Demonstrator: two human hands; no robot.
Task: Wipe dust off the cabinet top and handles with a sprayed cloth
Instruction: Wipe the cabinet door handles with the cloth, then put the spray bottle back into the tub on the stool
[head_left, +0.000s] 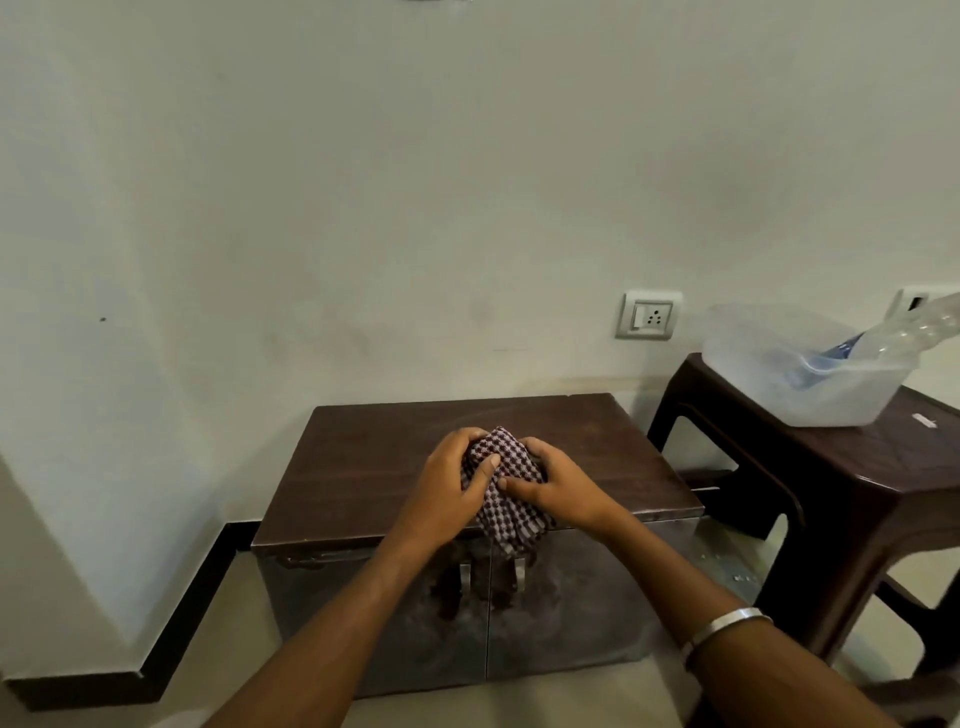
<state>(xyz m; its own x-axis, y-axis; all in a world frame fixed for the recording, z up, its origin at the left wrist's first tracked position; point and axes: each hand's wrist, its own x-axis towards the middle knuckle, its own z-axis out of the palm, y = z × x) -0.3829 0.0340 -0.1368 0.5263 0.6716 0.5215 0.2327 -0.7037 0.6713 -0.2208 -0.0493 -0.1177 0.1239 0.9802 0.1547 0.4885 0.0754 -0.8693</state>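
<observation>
Against the pale wall (363, 182), with its black skirting (182, 613) running along the floor, stands a low cabinet (582, 613) with a dark brown wooden cabinet top (363, 457) and two worn, smudged doors. Just to its right, slightly apart from it, is a dark brown plastic stool (857, 493), and on the stool sits a clear plastic tub (769, 384) holding a clear plastic bottle (904, 332) that leans out over the tub's right rim. A white switch-and-socket plate (649, 315) is fixed to the wall between the cabinet and the stool, above the level of both.

Both forearms reach in from the bottom edge; the right one wears a silver bangle (724, 626). Over the front middle part of the cabinet top the hands meet around a bunched checked cloth (506, 493), dark purple and white. The left hand (447, 493) has its fingers curled over the cloth's left side, thumb laid across the fabric. The right hand (558, 488) grips the right side, thumb pressed into the cloth. A loose end of the cloth hangs down past the cabinet's front edge. Directly below it, two small metal handles (465, 577) sit side by side at the top of the doors, the right one partly behind the hanging fabric.
</observation>
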